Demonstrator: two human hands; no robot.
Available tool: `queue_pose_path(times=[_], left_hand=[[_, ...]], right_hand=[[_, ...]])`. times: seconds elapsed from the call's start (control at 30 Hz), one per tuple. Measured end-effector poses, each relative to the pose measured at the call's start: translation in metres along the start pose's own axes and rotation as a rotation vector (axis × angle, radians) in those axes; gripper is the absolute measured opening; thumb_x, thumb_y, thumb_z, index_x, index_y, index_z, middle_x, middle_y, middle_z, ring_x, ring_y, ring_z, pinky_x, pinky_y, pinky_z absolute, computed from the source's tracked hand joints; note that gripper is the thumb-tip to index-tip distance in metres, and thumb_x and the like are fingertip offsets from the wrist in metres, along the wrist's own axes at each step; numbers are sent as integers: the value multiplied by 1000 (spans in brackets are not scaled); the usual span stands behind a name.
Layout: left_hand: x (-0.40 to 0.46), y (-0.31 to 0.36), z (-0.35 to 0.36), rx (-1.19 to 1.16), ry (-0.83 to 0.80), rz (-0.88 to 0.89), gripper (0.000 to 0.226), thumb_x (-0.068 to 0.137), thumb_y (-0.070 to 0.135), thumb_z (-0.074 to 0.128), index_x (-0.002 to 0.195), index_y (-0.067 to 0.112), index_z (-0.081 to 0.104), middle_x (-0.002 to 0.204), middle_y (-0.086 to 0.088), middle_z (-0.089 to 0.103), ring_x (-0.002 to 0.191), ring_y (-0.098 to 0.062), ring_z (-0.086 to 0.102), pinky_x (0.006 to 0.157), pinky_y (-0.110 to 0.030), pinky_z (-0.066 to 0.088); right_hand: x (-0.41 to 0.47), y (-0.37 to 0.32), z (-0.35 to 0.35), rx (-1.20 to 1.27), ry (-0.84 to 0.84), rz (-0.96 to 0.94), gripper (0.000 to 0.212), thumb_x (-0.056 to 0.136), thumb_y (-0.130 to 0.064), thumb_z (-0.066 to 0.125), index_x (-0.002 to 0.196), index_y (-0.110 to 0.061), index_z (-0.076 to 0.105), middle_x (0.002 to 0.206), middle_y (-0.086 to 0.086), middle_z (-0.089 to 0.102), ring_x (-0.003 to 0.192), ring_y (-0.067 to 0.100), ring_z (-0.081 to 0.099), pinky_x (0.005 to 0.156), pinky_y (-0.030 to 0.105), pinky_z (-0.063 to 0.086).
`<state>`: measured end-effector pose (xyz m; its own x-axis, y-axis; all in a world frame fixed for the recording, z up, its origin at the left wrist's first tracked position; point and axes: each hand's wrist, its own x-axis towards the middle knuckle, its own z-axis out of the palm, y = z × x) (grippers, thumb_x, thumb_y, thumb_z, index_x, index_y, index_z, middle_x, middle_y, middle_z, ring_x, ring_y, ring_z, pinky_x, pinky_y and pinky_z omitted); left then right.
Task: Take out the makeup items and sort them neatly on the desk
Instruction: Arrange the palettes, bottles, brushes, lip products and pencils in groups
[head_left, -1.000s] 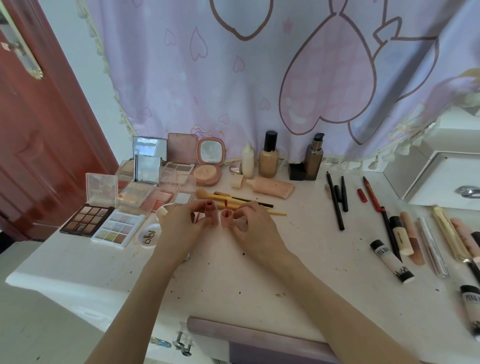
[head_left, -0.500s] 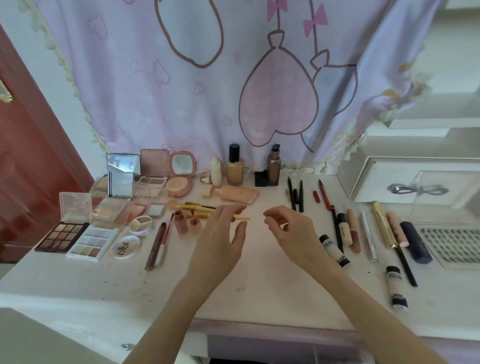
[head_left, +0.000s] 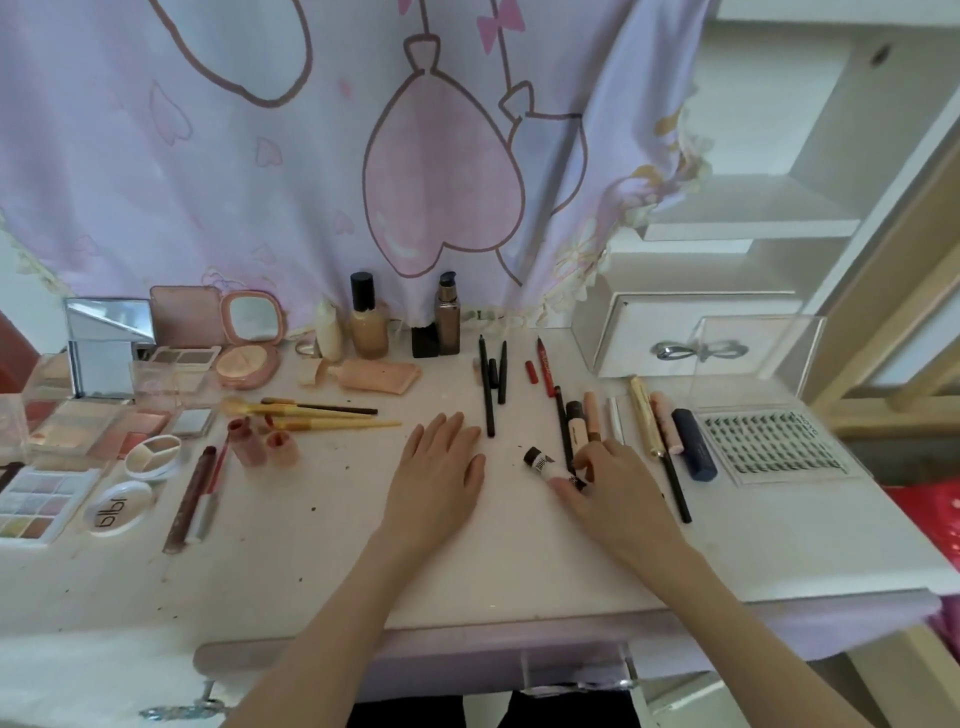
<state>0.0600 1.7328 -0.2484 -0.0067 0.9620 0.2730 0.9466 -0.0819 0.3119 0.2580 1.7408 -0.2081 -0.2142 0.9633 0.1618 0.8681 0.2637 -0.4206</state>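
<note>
My left hand (head_left: 439, 475) lies flat with straight fingers on the white, speckled bench (head_left: 322, 561). My right hand (head_left: 610, 486) pinches a small white tube (head_left: 548, 467) lying beside the pencils (head_left: 491, 387). A lilac curtain (head_left: 311, 156) hangs behind; white shelves (head_left: 748, 218) stand at the right.

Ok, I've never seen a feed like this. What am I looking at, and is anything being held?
No machine here: a person's two bare hands, seen from one wide camera worn on the head and looking down at a desk. The left hand lies flat and open on the desk, holding nothing. The right hand pinches a small white tube with a dark cap. Makeup is laid out in groups: palettes at far left, brushes, bottles at the back, pencils, and a lash tray at right.
</note>
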Motion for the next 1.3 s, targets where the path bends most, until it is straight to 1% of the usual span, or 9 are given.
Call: queue_pose_path(times=[0.17,0.27,0.43,0.67,0.77,0.93,1.03,1.1,1.3], left_hand=[[-3,1,-5,-54,39,28,40,96,25,41,134,14,44,144,-4,39,136,-19,29,114,-31,10],[-5,1,-10,-155,69,53,46,93,26,49,137,16,40,140,-1,42,131,-17,35,111,-29,19],[-11,11,-20,-344,4,177,59,88,30,60,140,22,33,140,6,38,125,-7,38,100,-18,29],[-14,12,-26,-432,30,198,17,96,17,46,107,9,55,92,10,46,80,-3,41,75,-12,36],[-11,10,-26,-532,-19,35,12,98,18,38,96,18,49,84,12,47,75,-1,45,71,-4,33],[-3,9,-28,-602,-7,-110,34,99,19,30,67,23,39,60,7,40,52,-6,38,52,-14,32],[-5,9,-30,-721,36,-64,14,95,21,43,90,34,47,66,8,47,56,-1,45,55,-12,35],[-10,8,-29,-758,-1,27,35,89,17,57,110,39,39,75,8,50,63,-1,49,60,-10,39],[-9,6,-27,-673,-24,-14,20,90,25,53,76,36,44,60,11,50,54,0,47,53,-13,37]], right_hand=[[2,-1,6,-37,19,-34,24,88,-32,58,97,-10,55,119,7,51,102,20,49,79,21,35],[4,-5,4,43,53,-9,21,88,-33,59,93,-13,54,105,-3,52,89,14,51,69,16,32],[7,-17,-4,444,-32,53,13,85,-31,63,88,-20,55,75,-10,57,65,4,53,60,8,38],[2,-37,13,1172,-194,295,23,91,-24,57,75,-8,57,52,-2,50,42,7,39,43,16,33],[-1,-44,25,1069,-83,177,11,91,-16,56,82,-10,58,57,-3,50,48,6,41,47,16,34],[-4,-45,31,978,-50,66,8,90,-15,58,92,-22,58,73,-3,54,65,5,49,62,16,43],[-2,-43,29,1109,-24,125,4,91,-14,57,91,-13,61,62,-5,52,55,2,47,52,13,39],[-2,-42,28,1153,-5,158,9,91,-16,56,87,-10,61,56,-4,50,50,5,42,47,14,35],[-2,-45,29,1172,-14,157,14,92,-18,53,85,-9,60,54,-3,46,47,4,38,45,16,32]])
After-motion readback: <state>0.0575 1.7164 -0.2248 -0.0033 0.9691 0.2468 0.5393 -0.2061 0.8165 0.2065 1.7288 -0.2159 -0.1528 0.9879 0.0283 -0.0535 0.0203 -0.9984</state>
